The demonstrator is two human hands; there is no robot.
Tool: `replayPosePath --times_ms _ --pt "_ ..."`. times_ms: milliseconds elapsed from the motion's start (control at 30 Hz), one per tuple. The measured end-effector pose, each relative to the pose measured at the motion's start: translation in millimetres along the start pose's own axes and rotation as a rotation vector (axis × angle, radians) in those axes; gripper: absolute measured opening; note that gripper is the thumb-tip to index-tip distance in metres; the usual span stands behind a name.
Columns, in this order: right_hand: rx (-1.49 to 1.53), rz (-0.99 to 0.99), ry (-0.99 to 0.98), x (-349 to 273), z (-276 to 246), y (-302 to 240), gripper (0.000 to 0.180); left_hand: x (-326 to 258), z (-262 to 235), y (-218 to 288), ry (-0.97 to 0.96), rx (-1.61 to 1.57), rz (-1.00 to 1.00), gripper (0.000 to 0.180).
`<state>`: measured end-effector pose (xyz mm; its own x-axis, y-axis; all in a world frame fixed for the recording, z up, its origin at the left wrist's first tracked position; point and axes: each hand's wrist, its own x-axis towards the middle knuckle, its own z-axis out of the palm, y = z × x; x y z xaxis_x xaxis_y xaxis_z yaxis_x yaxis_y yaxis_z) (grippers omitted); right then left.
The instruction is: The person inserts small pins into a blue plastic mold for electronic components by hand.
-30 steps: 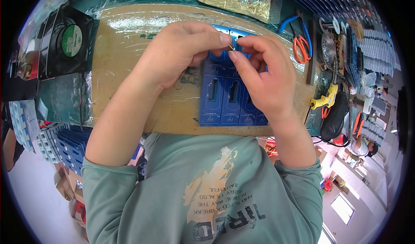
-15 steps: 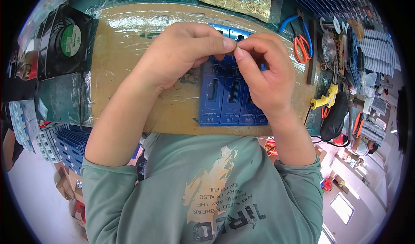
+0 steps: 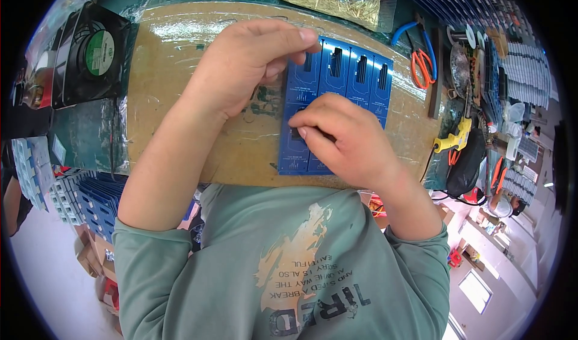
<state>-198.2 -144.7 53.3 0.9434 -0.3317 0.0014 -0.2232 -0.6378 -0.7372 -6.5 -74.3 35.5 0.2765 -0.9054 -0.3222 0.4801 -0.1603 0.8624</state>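
A blue circuit board panel (image 3: 347, 86), split into several like sections with dark slots, lies flat on the brown work surface. My right hand (image 3: 352, 138) is over its lower half, thumb and forefinger pinched close to a slot in the near left section. Whatever is between those fingertips is too small to make out. Above the panel's far left corner hovers my left hand (image 3: 256, 60), fingers curled and thumb against the forefinger. Any small thing in that pinch is hidden. Part of the panel's near right is covered by my right hand.
Thin gold-coloured pins (image 3: 328, 1) fill a clear tray behind the panel. Cutters with blue handles (image 3: 431, 45) and orange-handled pliers (image 3: 421, 69) lie to the right, near a dark bar (image 3: 435, 87) and a yellow glue gun (image 3: 453, 136). A black fan (image 3: 90, 54) stands at left.
My hands were together at the fingertips over the panel's far edge. They have parted: the right came down toward me to the near left section, while the left shifted slightly up and left.
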Motion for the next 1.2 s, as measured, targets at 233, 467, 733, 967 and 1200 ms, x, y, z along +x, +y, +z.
replayPosePath --times_ms 233,467,733,967,1200 --pt "-0.073 0.044 -0.108 0 2 -10 0.02 0 0 0 -0.004 -0.015 -0.002 0.028" --pt "-0.045 0.048 -0.084 3 4 -10 0.02 0 -1 0 -0.007 -0.015 -0.01 0.028" --pt "-0.108 0.032 -0.081 6 7 -14 0.018 0 -1 -1 -0.007 -0.014 -0.008 0.027" --pt "-0.126 0.028 -0.087 8 9 -17 0.014 0 0 0 0.003 0.02 0.003 0.027" --pt "-0.103 0.198 -0.128 10 2 -17 0.014 0 0 -1 -0.042 -0.055 0.009 0.03"
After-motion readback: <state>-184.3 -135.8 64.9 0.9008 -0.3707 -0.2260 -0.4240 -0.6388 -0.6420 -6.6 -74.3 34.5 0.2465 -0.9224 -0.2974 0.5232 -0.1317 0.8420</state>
